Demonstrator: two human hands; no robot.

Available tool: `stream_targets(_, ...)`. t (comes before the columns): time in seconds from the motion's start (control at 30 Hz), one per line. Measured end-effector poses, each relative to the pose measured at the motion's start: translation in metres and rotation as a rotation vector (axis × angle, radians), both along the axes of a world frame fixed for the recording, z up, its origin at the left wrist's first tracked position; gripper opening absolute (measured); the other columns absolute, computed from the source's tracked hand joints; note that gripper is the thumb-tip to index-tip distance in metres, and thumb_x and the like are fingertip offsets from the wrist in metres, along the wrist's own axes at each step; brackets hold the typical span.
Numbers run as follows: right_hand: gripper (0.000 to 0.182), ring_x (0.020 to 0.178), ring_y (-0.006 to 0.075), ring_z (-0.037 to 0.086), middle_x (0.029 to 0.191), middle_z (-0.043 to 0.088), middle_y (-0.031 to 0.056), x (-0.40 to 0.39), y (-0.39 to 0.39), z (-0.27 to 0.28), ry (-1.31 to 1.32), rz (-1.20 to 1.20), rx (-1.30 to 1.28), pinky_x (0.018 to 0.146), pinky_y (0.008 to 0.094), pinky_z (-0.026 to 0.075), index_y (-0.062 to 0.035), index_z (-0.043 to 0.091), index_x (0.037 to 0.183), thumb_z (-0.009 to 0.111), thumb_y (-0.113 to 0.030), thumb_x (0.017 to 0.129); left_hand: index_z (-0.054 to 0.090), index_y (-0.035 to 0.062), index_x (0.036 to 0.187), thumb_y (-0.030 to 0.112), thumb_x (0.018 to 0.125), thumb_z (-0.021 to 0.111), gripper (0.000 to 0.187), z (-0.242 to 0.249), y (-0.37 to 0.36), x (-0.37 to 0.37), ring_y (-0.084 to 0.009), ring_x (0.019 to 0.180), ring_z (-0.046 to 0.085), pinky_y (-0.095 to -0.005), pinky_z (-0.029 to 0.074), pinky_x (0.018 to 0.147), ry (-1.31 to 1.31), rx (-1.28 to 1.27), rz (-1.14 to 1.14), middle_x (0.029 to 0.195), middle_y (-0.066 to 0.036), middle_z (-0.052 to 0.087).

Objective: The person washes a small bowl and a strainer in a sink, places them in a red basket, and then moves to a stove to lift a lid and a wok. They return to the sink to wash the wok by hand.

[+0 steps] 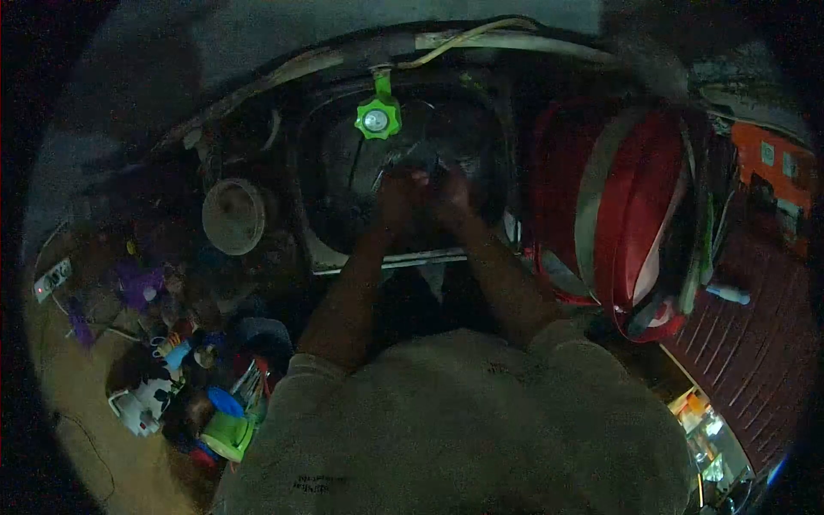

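The left hand (400, 190) and right hand (455, 192) lie close together over the dark sink (328, 193), near the green star-shaped fitting (378, 120); whether either grip is wide, narrow or holding something cannot be told.

Greyish short-slv. shirt (481, 421) w/ dk. print (318, 482)

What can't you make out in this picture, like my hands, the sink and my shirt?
All in the head view:
Left hand and right hand: darkness and blur hide the fingers and anything held.
Sink: shadow and the hands hide much of its bottom.
Shirt lettering: too small and blurred to read.
Red item at right: too dim to identify.
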State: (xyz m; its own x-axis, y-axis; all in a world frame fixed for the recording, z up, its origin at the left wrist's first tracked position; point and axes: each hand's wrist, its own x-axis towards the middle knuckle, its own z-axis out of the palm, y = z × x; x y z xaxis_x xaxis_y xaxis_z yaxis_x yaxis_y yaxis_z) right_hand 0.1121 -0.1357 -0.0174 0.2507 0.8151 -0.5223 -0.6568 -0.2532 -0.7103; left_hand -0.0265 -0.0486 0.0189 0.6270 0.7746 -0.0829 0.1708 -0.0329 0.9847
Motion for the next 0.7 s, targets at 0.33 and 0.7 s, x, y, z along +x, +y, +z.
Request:
stream_targets(0.33,0.042,0.101,0.0291,0.061,0.124,0.056,0.0153,0.002,0.052,0.011,0.032,0.065,-0.238,0.090,0.0402,0.052,-0.0004,0.050,0.129,0.051,-0.027,0.096,0.060,-0.0032,0.119,0.021,0.087,0.069,0.041,0.176,0.027,-0.024,-0.0296,0.099,0.066,-0.0457,0.051,0.088,0.478,0.762,0.299,0.110,-0.021,0.065)
stream_targets(0.7,0.061,0.118,0.0378,0.055,0.134,0.052,0.0203,0.001,0.052,0.015,3.858,-1.670,1.004,0.086,0.0475,0.053,-0.0077,0.041,0.142,0.062,-0.026,0.088,0.054,0.0063,0.132,0.023,0.079,0.076,0.059,0.294,0.079,0.011,-0.0310,0.085,0.068,-0.0412,0.053,0.083,0.585,0.430,-0.096,0.093,-0.023,0.068)
